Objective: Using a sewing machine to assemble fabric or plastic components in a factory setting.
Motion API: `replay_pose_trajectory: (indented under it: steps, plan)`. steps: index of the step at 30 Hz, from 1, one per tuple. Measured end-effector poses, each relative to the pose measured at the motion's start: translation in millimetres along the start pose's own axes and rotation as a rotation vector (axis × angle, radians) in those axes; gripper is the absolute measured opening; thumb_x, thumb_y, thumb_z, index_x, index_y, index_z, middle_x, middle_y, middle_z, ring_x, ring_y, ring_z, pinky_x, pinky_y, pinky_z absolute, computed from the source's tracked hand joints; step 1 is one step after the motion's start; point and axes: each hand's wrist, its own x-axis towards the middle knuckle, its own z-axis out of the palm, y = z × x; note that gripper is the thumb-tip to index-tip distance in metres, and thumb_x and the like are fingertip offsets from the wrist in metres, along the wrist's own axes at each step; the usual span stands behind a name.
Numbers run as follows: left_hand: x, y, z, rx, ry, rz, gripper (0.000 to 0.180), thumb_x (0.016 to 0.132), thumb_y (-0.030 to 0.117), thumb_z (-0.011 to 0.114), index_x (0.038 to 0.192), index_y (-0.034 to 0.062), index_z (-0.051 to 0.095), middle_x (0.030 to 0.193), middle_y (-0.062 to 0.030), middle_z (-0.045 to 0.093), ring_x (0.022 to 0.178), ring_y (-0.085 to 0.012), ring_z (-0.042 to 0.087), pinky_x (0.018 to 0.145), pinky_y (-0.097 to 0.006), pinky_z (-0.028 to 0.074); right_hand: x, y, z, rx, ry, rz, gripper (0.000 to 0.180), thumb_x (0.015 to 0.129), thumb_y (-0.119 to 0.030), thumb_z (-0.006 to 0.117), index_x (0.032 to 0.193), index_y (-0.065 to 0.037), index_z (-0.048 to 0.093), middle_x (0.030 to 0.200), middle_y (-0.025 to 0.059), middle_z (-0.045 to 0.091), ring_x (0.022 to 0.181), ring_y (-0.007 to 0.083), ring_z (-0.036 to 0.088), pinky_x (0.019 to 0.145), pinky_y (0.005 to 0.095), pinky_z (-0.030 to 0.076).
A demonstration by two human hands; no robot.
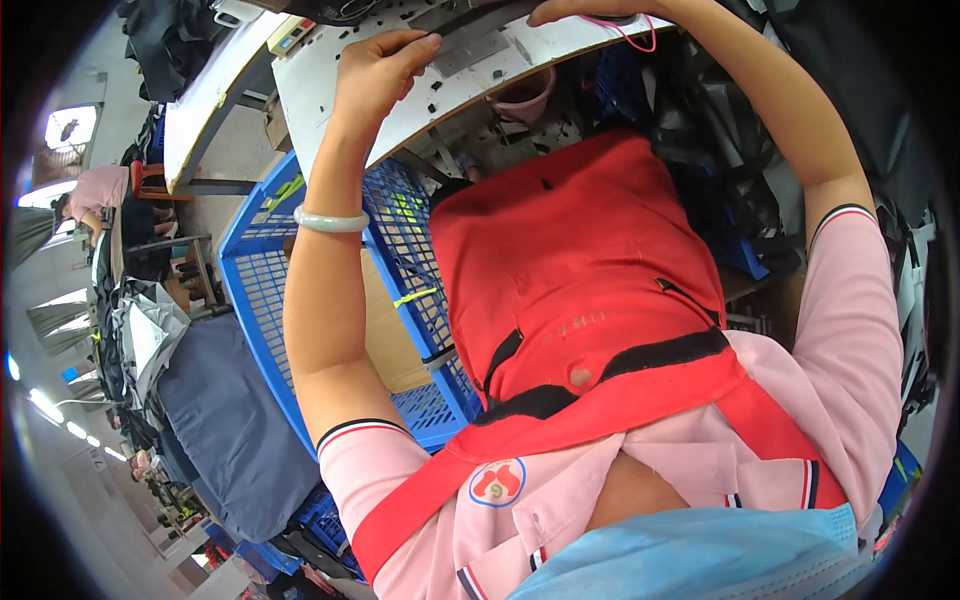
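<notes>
The left hand [385, 68] pinched a black strip [482, 19], which ran lengthwise rightward over the worktop [306, 92] toward the right hand [588, 8], its grip unclear.

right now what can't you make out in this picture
Right grip: head view, cut off by the top edge; its hold on the dark strip is unclear.
Pink basin: head view, upper part hidden by the white table.
Distant person in pink: head view, too small to tell what their hands do.
</notes>
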Motion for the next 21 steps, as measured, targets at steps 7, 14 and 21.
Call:
replay_pose_trajectory:
  steps: [7,14,21]
  plan:
    - [24,-9,-10,-0.088,0.016,-0.045,0.027,0.085,0.022,0.074,0.097,-0.0018,0.072,0.071,-0.0040,0.063,0.053,-0.0056,0.047,0.046,-0.020,0.033,32,19,3,-0.011,0.003,0.022,0.055,0.069,-0.034,0.079,0.105,0.005,0.065,0.099,0.0233,0.068,0.095,0.0325,0.066,0.084,0.0389,0.050]
    - [38,-11,-14,-0.116,-0.014,-0.025,0.026,0.084,0.021,0.074,0.098,-0.0012,0.073,0.071,-0.0041,0.062,0.051,-0.0059,0.046,0.046,-0.020,0.034,44,28,-3,-0.024,-0.021,0.048,0.055,0.068,-0.034,0.080,0.104,0.005,0.066,0.098,0.0235,0.069,0.093,0.0312,0.066,0.082,0.0383,0.050]
    - [53,-22,-19,-0.116,0.018,-0.033,0.026,0.087,0.023,0.070,0.098,-0.0006,0.072,0.074,-0.0048,0.063,0.053,-0.0072,0.050,0.048,-0.020,0.037,53,35,2,-0.012,0.066,-0.016,0.059,0.067,-0.037,0.081,0.107,0.004,0.066,0.101,0.0227,0.069,0.096,0.0316,0.066,0.084,0.0383,0.050]
